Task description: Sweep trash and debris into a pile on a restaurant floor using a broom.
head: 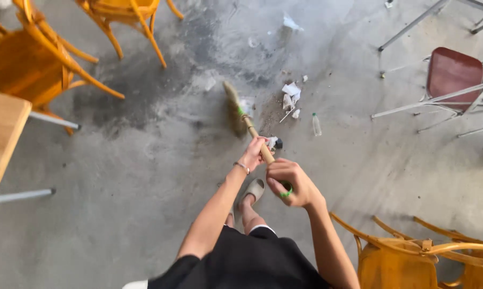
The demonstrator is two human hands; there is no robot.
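I hold a broom (235, 109) with a wooden handle and straw bristles, its head down on the grey concrete floor (145, 176). My left hand (254, 152), with a bracelet on the wrist, grips the handle lower down. My right hand (289, 182) is closed around the handle's top end, where a green band shows. Just right of the bristles lies a small heap of crumpled paper and dirt (289, 101). A clear plastic bottle (316, 124) lies beside that heap. A small dark object (276, 142) rests near my left hand.
Orange wooden chairs stand at the top left (33, 59), top middle (126, 16) and bottom right (412, 257). A wooden table edge (1, 134) is at the left. A dark red metal-framed chair (453, 75) is at the right. My sandalled foot (252, 191) is below the broom.
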